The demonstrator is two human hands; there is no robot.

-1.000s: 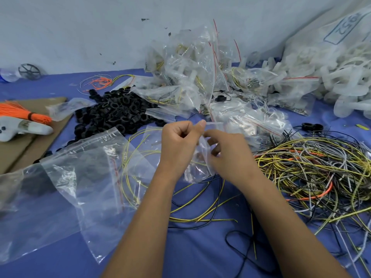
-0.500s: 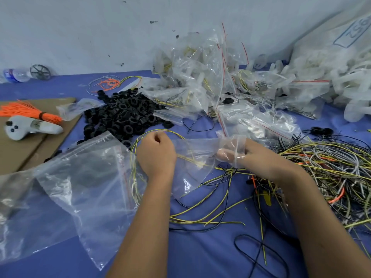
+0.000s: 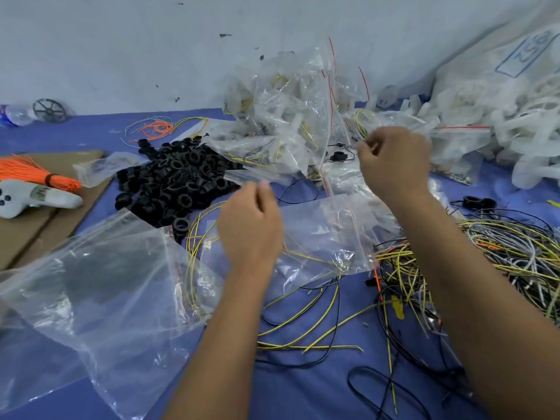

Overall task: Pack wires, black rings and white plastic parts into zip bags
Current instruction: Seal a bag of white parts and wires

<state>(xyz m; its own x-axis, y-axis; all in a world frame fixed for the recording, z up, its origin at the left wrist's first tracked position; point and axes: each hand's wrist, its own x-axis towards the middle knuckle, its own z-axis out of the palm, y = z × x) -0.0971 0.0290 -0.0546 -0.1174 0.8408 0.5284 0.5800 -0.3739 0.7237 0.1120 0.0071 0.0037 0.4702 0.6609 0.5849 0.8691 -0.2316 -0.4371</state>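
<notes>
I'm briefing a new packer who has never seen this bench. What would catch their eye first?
Most likely the heap of black rings left of centre on the blue table, and the tangle of yellow, grey and black wires at the right. Behind them a mound of filled zip bags rises against the wall, while the left hand and right hand work above a clear zip bag at centre.

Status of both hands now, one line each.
Left hand: curled, blurred; grip cannot be told.
Right hand: fingers curled; whether its grip holds anything cannot be told.

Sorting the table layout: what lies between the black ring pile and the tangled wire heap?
Head view: a small zip bag, with the left hand over it.
</notes>
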